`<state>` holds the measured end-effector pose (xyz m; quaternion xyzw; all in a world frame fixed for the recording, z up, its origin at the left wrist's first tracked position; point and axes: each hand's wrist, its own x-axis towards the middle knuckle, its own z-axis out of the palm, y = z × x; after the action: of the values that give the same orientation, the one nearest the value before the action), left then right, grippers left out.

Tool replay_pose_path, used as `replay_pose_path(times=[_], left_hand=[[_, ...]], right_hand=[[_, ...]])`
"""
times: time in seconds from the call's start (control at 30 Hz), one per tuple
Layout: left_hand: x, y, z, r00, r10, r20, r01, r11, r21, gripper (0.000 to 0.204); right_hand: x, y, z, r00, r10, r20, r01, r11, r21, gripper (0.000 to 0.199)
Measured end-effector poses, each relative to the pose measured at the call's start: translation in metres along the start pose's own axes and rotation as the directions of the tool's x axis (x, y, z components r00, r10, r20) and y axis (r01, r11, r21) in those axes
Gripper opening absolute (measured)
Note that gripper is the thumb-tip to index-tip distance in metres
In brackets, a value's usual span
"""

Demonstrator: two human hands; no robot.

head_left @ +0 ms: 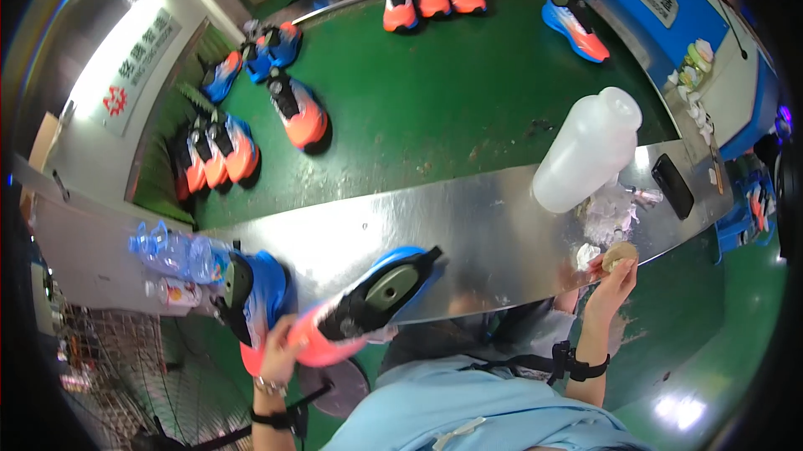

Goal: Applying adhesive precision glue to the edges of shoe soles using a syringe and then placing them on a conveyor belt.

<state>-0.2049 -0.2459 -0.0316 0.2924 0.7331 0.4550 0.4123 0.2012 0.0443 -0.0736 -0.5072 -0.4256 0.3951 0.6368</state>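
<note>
Clearly light but floppy in its upper, the orange-and-blue sneaker (pixel 360 317) at the steel bench's (pixel 468 225) near edge sits clasped at its stiffer heel by the left hand (pixel 280 351), while the right hand (pixel 609 277) pinches a small tan pad (pixel 619 255).

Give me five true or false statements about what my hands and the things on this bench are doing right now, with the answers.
1. The left hand grips an orange and blue shoe. True.
2. The right hand rests on the black phone. False: it holds a small round tan pad at the edge of the metal bench; the phone lies apart from it.
3. The white plastic bottle stands on the metal bench. True.
4. The green belt carries no shoes. False: several orange and blue shoes sit on it.
5. The held shoe has a last inside it. True: a grey-green form fills its opening.
</note>
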Motion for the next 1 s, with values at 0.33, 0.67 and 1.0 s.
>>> replay_pose_path(times=[0.33,0.67,1.0], left_hand=[[0.121,0.126,0.099,0.670,0.690,-0.272,-0.741,0.600,-0.301,0.046],[0.134,0.185,0.157,0.256,0.955,0.148,-0.886,0.293,-0.360,0.049],[0.137,0.200,0.170,0.059,0.967,0.246,-0.916,0.151,-0.372,0.056]], right_hand=[[-0.007,-0.005,-0.005,0.993,0.076,0.086,-0.066,0.991,-0.116,0.046],[-0.041,-0.151,0.070,0.494,-0.446,0.746,-0.229,0.761,0.607,0.063],[-0.032,-0.140,0.075,0.422,-0.384,0.821,-0.278,0.808,0.520,0.061]])
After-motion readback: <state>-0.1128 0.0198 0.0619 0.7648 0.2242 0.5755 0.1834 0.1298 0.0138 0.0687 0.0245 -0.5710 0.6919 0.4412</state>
